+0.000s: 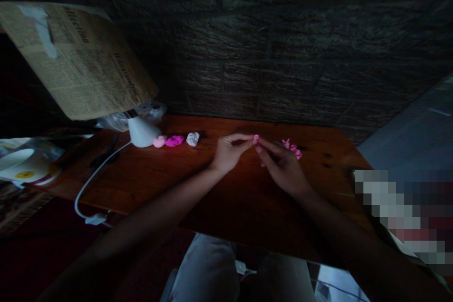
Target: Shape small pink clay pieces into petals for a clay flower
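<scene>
Over the middle of a wooden table (pixel 198 188), my left hand (pixel 230 150) pinches a tiny pink piece of clay (pixel 256 137) between thumb and fingertips. My right hand (pixel 281 165) lies just beside it, fingers bent and touching the left fingertips. Whether the right hand grips the piece too is unclear. Several small pink clay bits (pixel 292 148) lie on the table just behind my right hand. Further left sit three lumps in a row: a pale pink lump (pixel 159 141), a bright pink lump (pixel 174 140) and a white lump (pixel 193 138).
A white cone-shaped lamp base (pixel 142 132) with a white cable (pixel 88 184) stands at the back left, with crumpled plastic (pixel 116 121) behind it. An old newspaper sheet (pixel 78 59) hangs above. White dishes (pixel 24 166) sit far left. A dark brick wall backs the table.
</scene>
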